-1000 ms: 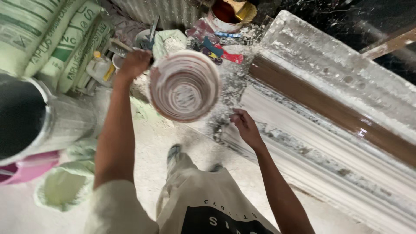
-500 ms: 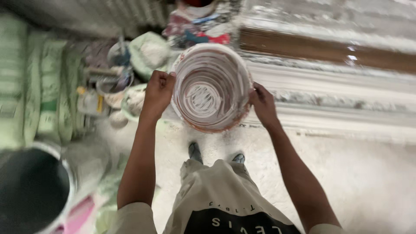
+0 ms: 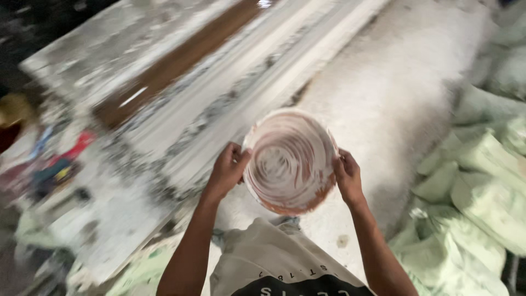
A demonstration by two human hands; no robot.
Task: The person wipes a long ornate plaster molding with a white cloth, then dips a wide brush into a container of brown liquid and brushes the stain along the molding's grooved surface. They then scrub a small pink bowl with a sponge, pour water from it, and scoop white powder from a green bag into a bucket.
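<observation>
Near centre, over white dusty floor (image 3: 394, 93): round bowl (image 3: 289, 160), reddish rim, inside smeared with white swirls, held up between both hands. Left hand (image 3: 227, 171) on left rim, fingers (image 3: 233, 152) curled round edge, gripping. Right hand (image 3: 347, 175) on right rim, fingers closed on edge. Left and far: long white moulded slab (image 3: 181, 104) with brown strip. Right: pale green sacks (image 3: 482, 186) piled. Whole view blurred.

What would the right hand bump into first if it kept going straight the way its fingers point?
The right hand grips the rim of the round, white-smeared bowl, fingers pointing inward across it. It already touches the bowl, so it would likely meet the bowl's wall at once. Depth is blurry.
</observation>
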